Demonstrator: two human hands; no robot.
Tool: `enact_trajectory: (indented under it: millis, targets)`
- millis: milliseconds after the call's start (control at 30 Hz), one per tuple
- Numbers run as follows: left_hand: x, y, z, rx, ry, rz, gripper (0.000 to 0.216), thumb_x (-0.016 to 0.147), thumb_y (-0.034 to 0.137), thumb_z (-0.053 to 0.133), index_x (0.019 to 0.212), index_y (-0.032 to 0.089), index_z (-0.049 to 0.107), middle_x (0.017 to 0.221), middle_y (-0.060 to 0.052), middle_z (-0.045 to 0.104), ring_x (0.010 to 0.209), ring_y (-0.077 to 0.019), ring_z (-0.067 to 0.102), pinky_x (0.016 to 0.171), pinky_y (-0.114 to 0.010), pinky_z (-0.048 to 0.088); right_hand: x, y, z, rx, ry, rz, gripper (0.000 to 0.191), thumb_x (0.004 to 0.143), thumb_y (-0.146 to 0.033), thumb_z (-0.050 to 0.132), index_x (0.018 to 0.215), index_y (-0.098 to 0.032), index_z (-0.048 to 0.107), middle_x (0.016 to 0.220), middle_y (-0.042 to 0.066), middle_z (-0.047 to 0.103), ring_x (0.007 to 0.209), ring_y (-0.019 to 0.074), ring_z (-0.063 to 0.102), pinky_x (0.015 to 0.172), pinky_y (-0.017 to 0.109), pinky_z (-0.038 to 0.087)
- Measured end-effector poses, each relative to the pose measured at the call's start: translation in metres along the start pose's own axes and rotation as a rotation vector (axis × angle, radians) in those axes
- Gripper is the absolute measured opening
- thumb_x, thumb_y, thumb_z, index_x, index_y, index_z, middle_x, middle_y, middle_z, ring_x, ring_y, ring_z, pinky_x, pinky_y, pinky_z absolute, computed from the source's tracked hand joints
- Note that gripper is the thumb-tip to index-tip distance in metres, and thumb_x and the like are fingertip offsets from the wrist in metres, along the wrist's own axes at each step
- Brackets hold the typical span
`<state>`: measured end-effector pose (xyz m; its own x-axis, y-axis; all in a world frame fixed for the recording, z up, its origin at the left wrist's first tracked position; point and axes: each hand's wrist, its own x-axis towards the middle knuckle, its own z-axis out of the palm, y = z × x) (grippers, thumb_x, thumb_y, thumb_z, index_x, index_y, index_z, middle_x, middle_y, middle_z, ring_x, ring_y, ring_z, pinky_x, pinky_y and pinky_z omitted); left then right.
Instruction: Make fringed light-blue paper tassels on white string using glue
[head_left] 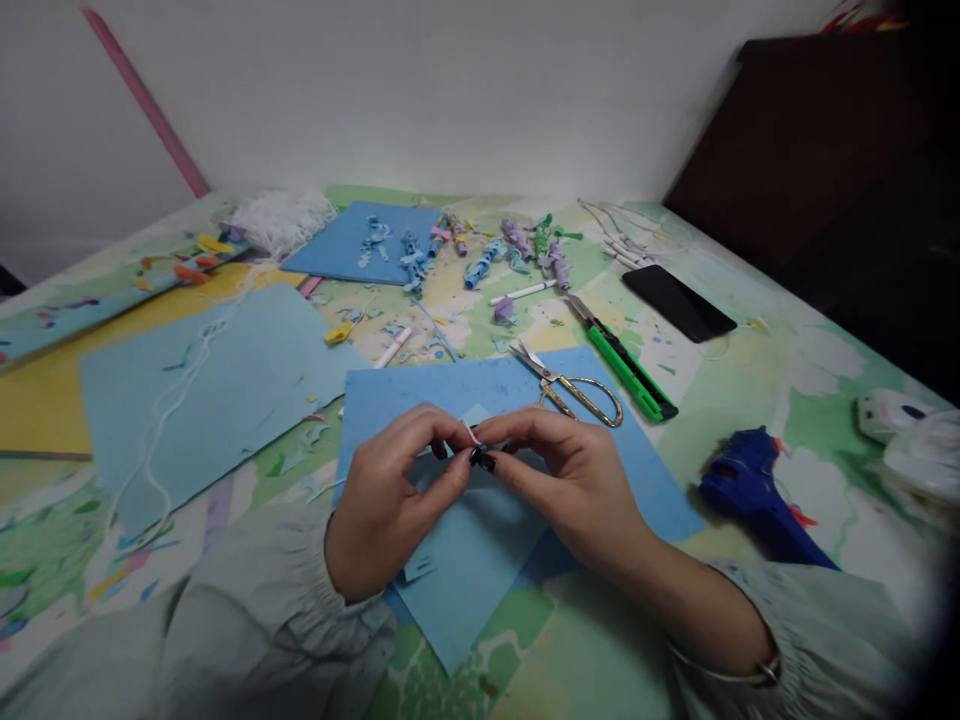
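My left hand (394, 495) and my right hand (566, 480) meet fingertip to fingertip over a blue foam sheet (660, 490). Both hands pinch a small light-blue paper piece (475, 418) between thumbs and forefingers. A lighter blue sheet (465, 570) lies under my hands, on top of the darker one. Gold-handled scissors (570, 385) rest on the sheet just beyond my right hand.
A green utility knife (626, 365), a black phone (679, 302) and a blue glue gun (757, 495) lie to the right. A large light-blue sheet (210, 390) on yellow paper (37, 400) lies left. Rolled paper pieces (517, 248), white markers (523, 292) and scraps lie at the back.
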<state>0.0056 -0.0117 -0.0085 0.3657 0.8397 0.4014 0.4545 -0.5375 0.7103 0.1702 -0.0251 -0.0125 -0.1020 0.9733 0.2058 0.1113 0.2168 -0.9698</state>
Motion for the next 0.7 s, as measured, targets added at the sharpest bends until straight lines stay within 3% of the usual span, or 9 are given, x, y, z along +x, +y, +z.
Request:
enact_trajectory:
  millis: [167,400,533,700]
  targets:
    - [0.0003,0.0004,-0.0006,0.064,0.012,0.040,0.007,0.082,0.013,0.052,0.079,0.018,0.055,0.074,-0.001,0.059,0.070,-0.0133,0.055,0.063,-0.026,0.043,0.0016,0.0003,-0.0010,0.032,-0.015,0.032,0.009,0.074,-0.013,0.065,0.080,-0.019,0.068,0.080,0.002,0.068,0.074,0.0140,0.060,0.070,0.029,0.049]
    - [-0.0008,-0.0010,-0.0013,0.094,0.026,0.061,0.004,0.082,0.015,0.054,0.083,0.019,0.056,0.076,-0.001,0.061,0.069,-0.0129,0.056,0.062,-0.025,0.044,0.0013,0.0017,-0.0014,0.046,-0.026,0.033,0.010,0.075,-0.014,0.064,0.081,-0.020,0.067,0.079,0.001,0.067,0.075,0.0139,0.061,0.071,0.029,0.050]
    - [0.0006,-0.0024,-0.0017,0.042,0.004,0.043,0.008,0.083,0.017,0.055,0.088,0.019,0.060,0.080,-0.002,0.064,0.073,-0.0144,0.058,0.065,-0.027,0.046,0.0016,0.0013,-0.0013,0.078,0.002,0.013,0.015,0.073,-0.014,0.065,0.087,-0.020,0.064,0.080,0.001,0.065,0.075,0.0134,0.061,0.073,0.029,0.049]
    - [0.0033,-0.0020,-0.0023,0.016,-0.001,0.085,0.012,0.082,0.014,0.055,0.087,0.021,0.063,0.081,-0.003,0.065,0.078,-0.0156,0.060,0.069,-0.028,0.047,0.0023,0.0002,-0.0017,0.180,-0.031,0.094,0.026,0.072,-0.015,0.066,0.094,-0.020,0.054,0.074,-0.001,0.062,0.072,0.0123,0.060,0.069,0.027,0.047]
